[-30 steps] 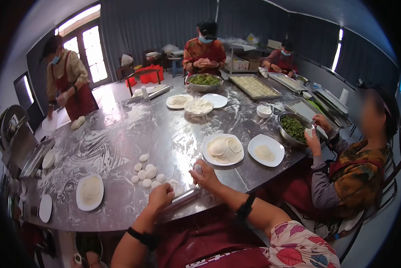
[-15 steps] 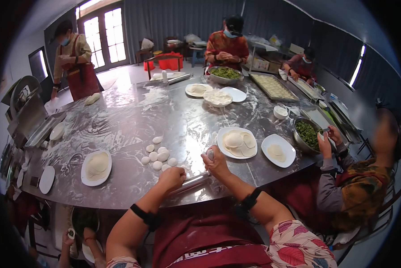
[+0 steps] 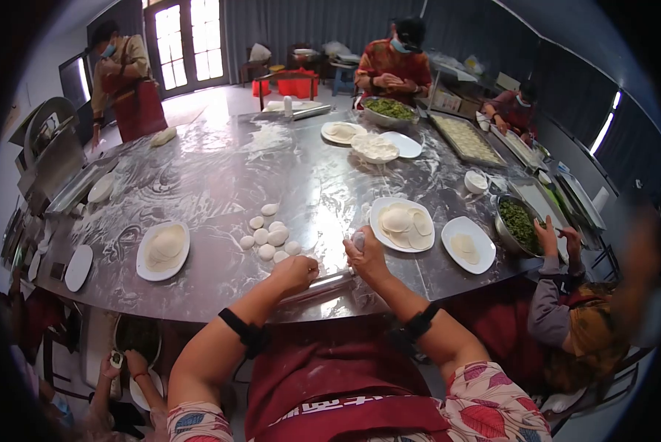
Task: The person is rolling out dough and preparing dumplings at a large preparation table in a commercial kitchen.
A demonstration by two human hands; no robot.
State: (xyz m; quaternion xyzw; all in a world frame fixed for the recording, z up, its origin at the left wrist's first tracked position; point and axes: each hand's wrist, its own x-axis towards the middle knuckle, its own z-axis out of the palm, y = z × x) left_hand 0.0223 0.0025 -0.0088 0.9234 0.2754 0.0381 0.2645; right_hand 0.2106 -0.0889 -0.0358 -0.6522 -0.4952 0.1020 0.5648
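My left hand [image 3: 297, 273] is closed low over the near edge of the steel table, fingers curled. What it pinches, if anything, is hidden under it. My right hand [image 3: 368, 256] is wrapped round a rolling pin, of which a pale, floury end [image 3: 358, 240] sticks up above the fist. Between and below my hands lies a shiny metal bar [image 3: 319, 286] along the table edge. Just beyond my left hand, several round dough pieces [image 3: 276, 237] sit in a cluster. Right of my right hand stands a white plate [image 3: 378, 232] of thin dough wrappers [image 3: 404, 224].
White plates with wrappers stand at left [image 3: 142, 267] and right [image 3: 485, 259]. A bowl of chopped green filling [image 3: 518, 223] is beside a co-worker at right. Farther off are a flour bowl [image 3: 375, 149], another filling bowl [image 3: 389, 110] and a filled tray [image 3: 466, 138]. Other people work around the table.
The view has shifted, so the table's things appear higher and mostly further right. My hands keep nearly the same grip. At lower left, another person's two hands have come together.
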